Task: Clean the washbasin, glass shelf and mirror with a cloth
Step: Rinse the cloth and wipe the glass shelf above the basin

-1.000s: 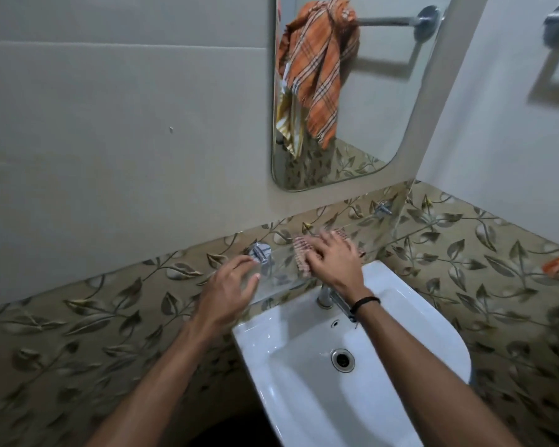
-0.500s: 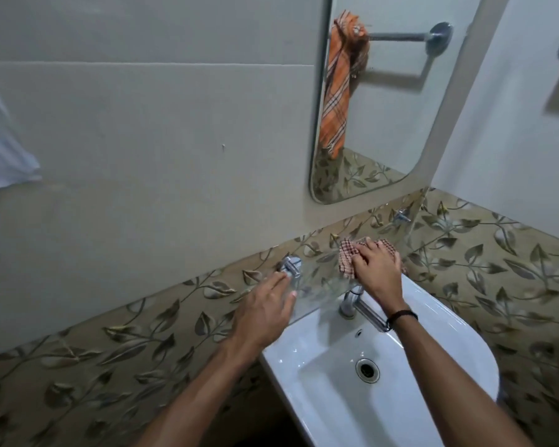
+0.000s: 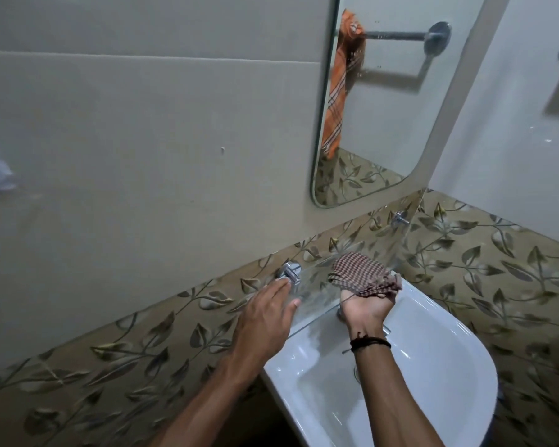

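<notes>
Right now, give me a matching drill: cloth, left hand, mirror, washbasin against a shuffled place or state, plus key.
1. cloth
2. left hand
3. mirror
4. washbasin

A. white, below the shelf
B. reflects an orange towel
C. gripped by the right hand
D. fingers straight, on the shelf's left end

Pairs: 1-C; 2-D; 3-B; 4-A

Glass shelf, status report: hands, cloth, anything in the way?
Left hand open, resting on left end of glass shelf. Right hand holds checked cloth against the shelf. Metal bracket beside left hand; tap below right hand.
</notes>
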Tool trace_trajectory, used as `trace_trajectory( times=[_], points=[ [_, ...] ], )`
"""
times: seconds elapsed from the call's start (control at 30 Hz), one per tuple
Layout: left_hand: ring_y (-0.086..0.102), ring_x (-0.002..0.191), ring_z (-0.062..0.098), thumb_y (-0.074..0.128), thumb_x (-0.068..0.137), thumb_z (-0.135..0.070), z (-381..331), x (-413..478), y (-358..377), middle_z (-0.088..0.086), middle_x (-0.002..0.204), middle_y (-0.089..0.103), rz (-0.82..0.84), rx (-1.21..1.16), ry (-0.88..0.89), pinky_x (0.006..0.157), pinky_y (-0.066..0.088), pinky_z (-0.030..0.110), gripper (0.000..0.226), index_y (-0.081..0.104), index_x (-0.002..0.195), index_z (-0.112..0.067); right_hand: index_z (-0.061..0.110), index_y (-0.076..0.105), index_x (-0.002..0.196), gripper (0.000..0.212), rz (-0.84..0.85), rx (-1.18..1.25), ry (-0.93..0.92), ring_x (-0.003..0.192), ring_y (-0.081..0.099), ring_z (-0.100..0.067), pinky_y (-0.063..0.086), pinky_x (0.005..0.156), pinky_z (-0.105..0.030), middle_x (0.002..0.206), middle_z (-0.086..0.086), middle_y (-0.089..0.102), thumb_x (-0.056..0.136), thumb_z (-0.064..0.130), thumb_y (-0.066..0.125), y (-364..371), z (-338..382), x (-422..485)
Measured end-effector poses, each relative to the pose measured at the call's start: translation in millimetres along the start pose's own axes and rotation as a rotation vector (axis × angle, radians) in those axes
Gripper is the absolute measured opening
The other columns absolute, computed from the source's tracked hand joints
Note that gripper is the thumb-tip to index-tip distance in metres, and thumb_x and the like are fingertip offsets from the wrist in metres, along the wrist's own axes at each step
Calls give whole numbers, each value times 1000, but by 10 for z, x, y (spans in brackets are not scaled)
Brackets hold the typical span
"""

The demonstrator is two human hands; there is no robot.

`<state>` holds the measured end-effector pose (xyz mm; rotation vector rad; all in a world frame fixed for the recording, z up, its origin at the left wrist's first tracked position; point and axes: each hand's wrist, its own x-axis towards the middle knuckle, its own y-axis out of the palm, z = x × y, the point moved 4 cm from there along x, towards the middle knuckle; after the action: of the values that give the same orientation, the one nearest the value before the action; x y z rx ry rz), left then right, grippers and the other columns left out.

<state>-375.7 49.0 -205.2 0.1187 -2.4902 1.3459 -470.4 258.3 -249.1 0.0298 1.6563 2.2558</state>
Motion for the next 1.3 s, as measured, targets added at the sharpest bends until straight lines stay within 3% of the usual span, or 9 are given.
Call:
trace_trajectory(
  times=[0.07, 0.17, 0.33, 0.4, 0.6, 0.8, 0.97, 1.1, 1.3],
  points=[
    [39, 143, 10, 42, 107, -40, 4, -7, -5, -5, 155, 46, -7, -5, 1, 117, 22, 20, 49, 47, 151, -20, 10, 66, 128, 68, 45, 22, -39, 127, 55, -33, 33, 116, -50, 137, -13, 61, 67, 40, 75, 28, 146, 171],
    [45, 139, 12, 43, 105, -41, -5, -12, -5, -2, 150, 53, -35, 0, 5, 114, 23, 19, 49, 53, 147, -18, 8, 44, 147, 60, -25, 41, -36, 119, 56, -34, 33, 114, -52, 144, -16, 51, 97, 41, 44, 77, 350, 448],
    [51, 133, 11, 29, 97, -51, -29, -24, 16, -4, 144, 59, -84, -3, 2, 111, 24, 18, 63, 60, 141, -18, 7, 66, 104, 21, -204, -34, 2, 103, 62, -25, 45, 108, -43, 104, -11, 65, 96, 25, 58, 25, 308, 562],
    [52, 131, 10, 38, 98, -45, -24, -23, 21, -4, 142, 60, -99, -5, -5, 111, 26, 18, 54, 61, 140, -18, 7, 63, 85, 13, -232, -166, 14, 86, 63, -22, 58, 85, -34, 82, -7, 65, 95, 15, 60, 34, 149, 358],
    [55, 129, 12, 47, 97, -35, -16, -20, 34, -4, 141, 61, -100, -1, -12, 109, 29, 21, 48, 63, 138, -18, 5, 64, 115, 24, -339, -281, 81, 92, 70, -31, 59, 78, -43, 105, -16, 71, 91, 6, 66, -55, -41, 208],
    [55, 125, 7, 47, 96, -36, -10, -28, 24, -7, 138, 63, -127, -3, -5, 108, 29, 17, 46, 65, 135, -20, 4, 72, 104, 33, -99, 17, 3, 127, 57, -33, 45, 109, -46, 125, -16, 67, 74, 18, 75, 71, 607, 835],
    [56, 123, 7, 44, 96, -38, -16, -26, 17, -6, 135, 65, -148, -38, 11, 108, 25, 10, 47, 68, 131, -18, 10, 69, 115, 31, -36, 117, 11, 129, 54, -35, 37, 114, -53, 137, -16, 60, 96, 32, 57, 122, 351, 641],
    [50, 124, -1, 42, 96, -40, 7, -17, 31, -6, 138, 63, -141, -49, 4, 108, 24, 10, 50, 66, 135, -19, 19, 82, 90, 37, 6, 63, 91, 105, 69, -30, 45, 105, -51, 111, -11, 74, 86, 44, 55, 148, 12, 6],
    [41, 123, -7, 47, 95, -36, 7, -17, 40, -7, 142, 59, -123, -65, -13, 109, 28, 17, 49, 62, 139, -21, 8, 68, 115, 26, -113, -159, 249, 104, 68, -30, 55, 91, -43, 110, -14, 74, 98, 25, 56, 36, -99, -111]
  ],
)
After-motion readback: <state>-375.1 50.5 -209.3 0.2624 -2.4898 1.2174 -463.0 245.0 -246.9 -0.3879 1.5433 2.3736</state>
